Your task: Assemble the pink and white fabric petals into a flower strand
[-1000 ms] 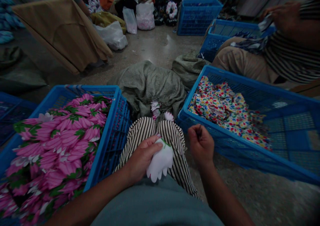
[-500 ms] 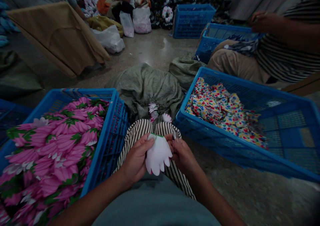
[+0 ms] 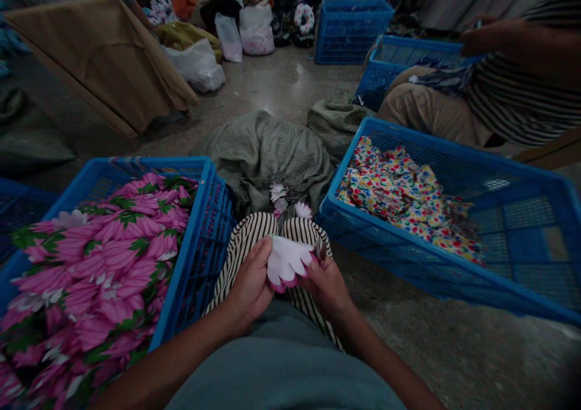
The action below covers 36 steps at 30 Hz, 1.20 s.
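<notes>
Above my lap, a scalloped, petal-shaped cloth piece [image 3: 289, 260] is stretched between my two hands, its white side up and a pink rim along the lower edge. My left hand [image 3: 252, 280] is closed, thumb on top, on the left end of the cloth. My right hand [image 3: 330, 286] pinches the scalloped right edge. A small dark, metal-looking tool [image 3: 320, 251] sticks up from the right fingers; most of it is hidden, so its kind is unclear. Two or three similar petal pieces [image 3: 303, 211] lie just beyond my striped knees.
At left stands a blue crate [image 3: 209, 183] heaped with pink and green petal pieces. To the right, another blue crate [image 3: 436, 249] holds colourful dotted cloth. A grey-green sack [image 3: 267, 143] lies ahead. A person in a striped top [image 3: 508, 95] sits at right with busy hands.
The cloth has turned from hanging petals-down to lying stretched sideways, showing more pink rim. My right hand has moved from beside the cloth's top onto its petal edge.
</notes>
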Each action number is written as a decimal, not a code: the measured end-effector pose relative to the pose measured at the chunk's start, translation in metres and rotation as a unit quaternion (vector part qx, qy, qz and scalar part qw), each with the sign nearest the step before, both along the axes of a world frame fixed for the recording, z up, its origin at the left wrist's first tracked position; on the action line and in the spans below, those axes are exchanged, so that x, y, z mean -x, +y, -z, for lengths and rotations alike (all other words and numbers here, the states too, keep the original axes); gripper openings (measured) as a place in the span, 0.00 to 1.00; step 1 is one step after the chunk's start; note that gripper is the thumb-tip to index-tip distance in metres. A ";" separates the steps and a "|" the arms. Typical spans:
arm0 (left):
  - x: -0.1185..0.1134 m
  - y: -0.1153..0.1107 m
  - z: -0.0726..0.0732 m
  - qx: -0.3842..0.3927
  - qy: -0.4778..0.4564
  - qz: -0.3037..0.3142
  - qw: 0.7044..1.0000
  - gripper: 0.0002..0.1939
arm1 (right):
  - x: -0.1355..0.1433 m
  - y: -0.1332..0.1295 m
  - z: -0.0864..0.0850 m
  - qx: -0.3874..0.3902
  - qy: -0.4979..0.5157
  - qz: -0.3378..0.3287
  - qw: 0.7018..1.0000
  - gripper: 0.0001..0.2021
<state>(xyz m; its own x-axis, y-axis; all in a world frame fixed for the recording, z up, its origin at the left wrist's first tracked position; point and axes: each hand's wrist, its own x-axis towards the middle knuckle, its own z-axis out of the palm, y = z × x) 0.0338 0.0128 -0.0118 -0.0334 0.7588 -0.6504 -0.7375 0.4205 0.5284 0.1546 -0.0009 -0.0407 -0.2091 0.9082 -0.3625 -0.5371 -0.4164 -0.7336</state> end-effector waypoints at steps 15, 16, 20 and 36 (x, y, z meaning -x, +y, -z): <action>0.003 -0.009 0.005 -0.184 0.320 0.178 0.912 0.32 | 0.003 0.014 -0.001 -0.101 -0.188 0.043 0.976 0.03; 0.003 -0.010 0.004 -0.204 0.316 0.216 0.901 0.34 | 0.002 0.015 -0.002 -0.115 -0.217 0.032 0.969 0.02; -0.001 -0.008 0.009 -0.161 0.235 0.278 0.917 0.16 | 0.002 0.017 -0.005 -0.119 -0.250 0.006 0.961 0.04; 0.015 0.007 -0.005 -0.065 -0.291 0.188 0.936 0.16 | 0.008 0.008 0.010 0.139 0.306 -0.074 0.939 0.12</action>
<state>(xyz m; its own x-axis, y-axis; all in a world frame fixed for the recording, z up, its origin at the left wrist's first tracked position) 0.0185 0.0196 -0.0073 0.5820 0.7203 -0.3773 -0.7297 0.6675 0.1487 0.1464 0.0072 -0.0510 -0.5722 0.7410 -0.3515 -0.7438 -0.6494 -0.1584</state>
